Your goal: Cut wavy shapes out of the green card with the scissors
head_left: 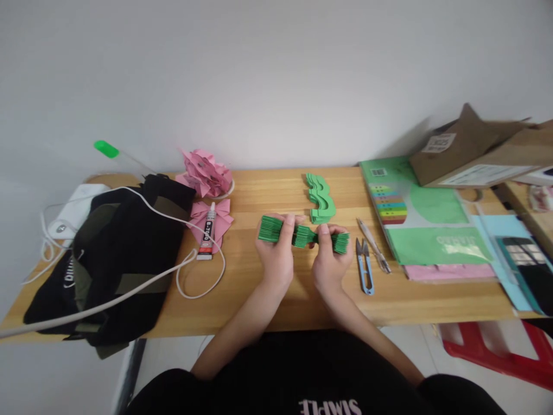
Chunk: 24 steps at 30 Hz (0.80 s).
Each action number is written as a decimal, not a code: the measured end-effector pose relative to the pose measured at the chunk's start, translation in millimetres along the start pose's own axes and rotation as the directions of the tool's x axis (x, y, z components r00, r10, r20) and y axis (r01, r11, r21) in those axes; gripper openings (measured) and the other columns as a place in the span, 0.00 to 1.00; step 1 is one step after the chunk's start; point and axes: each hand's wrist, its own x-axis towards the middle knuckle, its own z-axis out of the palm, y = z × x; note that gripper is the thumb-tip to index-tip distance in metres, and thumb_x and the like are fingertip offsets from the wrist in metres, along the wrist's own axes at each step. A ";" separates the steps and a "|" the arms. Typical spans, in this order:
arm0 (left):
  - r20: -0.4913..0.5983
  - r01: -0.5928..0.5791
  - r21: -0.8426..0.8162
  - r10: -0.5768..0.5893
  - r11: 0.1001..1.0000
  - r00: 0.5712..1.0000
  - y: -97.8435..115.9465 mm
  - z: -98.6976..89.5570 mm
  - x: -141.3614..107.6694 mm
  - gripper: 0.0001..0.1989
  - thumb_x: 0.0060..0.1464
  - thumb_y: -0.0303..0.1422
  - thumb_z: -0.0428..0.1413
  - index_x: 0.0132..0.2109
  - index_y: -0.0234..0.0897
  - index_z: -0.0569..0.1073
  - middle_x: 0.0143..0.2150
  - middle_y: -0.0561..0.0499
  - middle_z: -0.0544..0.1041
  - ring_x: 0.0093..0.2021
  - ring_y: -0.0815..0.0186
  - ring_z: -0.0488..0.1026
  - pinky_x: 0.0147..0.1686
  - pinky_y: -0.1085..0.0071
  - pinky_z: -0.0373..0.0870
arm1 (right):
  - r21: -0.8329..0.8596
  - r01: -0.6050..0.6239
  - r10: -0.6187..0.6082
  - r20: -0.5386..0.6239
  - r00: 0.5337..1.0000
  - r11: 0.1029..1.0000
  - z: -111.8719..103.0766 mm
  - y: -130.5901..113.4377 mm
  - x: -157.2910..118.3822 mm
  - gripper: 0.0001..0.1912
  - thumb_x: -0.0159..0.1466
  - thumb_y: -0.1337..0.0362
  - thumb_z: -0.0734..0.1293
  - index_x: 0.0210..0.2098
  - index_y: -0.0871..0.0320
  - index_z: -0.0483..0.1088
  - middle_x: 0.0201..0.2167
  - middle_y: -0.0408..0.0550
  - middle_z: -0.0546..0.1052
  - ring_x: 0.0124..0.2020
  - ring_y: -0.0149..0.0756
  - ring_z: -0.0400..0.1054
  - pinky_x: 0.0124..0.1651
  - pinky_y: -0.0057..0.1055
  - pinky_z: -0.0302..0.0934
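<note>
A dark green stack of pleated paper is stretched between my two hands above the wooden table. My left hand is closed round its left part, with the thumb pressed on top. Round the right part my right hand is closed in the same way. Fingers underneath the paper are hidden. Just beyond my hands lies a pile of lighter green cut paper pieces with wavy outlines. Blue thread snips and a slim craft knife or pen lie to the right of my right hand.
Pink folded paper and a glue tube sit at left, beside a black bag and a looping white cable. Green paper packs and a cardboard box are at right. A red stool stands below.
</note>
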 end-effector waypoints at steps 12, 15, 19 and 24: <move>0.018 -0.130 0.392 0.134 0.911 0.991 -26.3 -29.3 -6.3 0.18 0.45 0.31 0.65 0.39 0.39 0.64 0.31 0.56 0.73 0.32 0.70 0.74 0.39 0.70 0.72 | -0.311 -0.042 0.053 0.026 0.998 0.950 -35.7 18.4 3.5 0.14 0.59 0.54 0.67 0.27 0.55 0.61 0.21 0.38 0.65 0.21 0.31 0.61 0.27 0.31 0.61; 0.004 -0.116 0.596 0.142 0.795 0.990 -33.1 -39.4 -4.9 0.18 0.45 0.34 0.65 0.40 0.38 0.65 0.33 0.54 0.72 0.33 0.69 0.72 0.39 0.70 0.69 | -0.411 -0.027 0.051 0.050 0.997 0.911 -42.8 21.1 5.5 0.14 0.58 0.55 0.67 0.25 0.56 0.62 0.20 0.38 0.65 0.23 0.32 0.61 0.29 0.31 0.59; 0.034 -0.136 0.750 0.167 0.648 0.985 -42.4 -47.9 -2.5 0.18 0.45 0.37 0.65 0.39 0.38 0.66 0.33 0.53 0.71 0.33 0.67 0.71 0.38 0.69 0.67 | -0.507 0.003 0.047 0.086 0.995 0.862 -47.8 23.2 9.4 0.14 0.58 0.55 0.68 0.24 0.56 0.62 0.18 0.37 0.64 0.22 0.31 0.59 0.30 0.30 0.57; 0.041 -0.178 0.755 0.225 0.631 0.973 -44.5 -46.6 -1.8 0.18 0.45 0.37 0.65 0.38 0.39 0.65 0.29 0.55 0.70 0.30 0.68 0.71 0.36 0.71 0.67 | -0.559 0.040 0.006 0.080 0.997 0.828 -50.1 25.7 11.0 0.13 0.58 0.55 0.66 0.25 0.55 0.62 0.19 0.37 0.65 0.22 0.32 0.59 0.29 0.30 0.56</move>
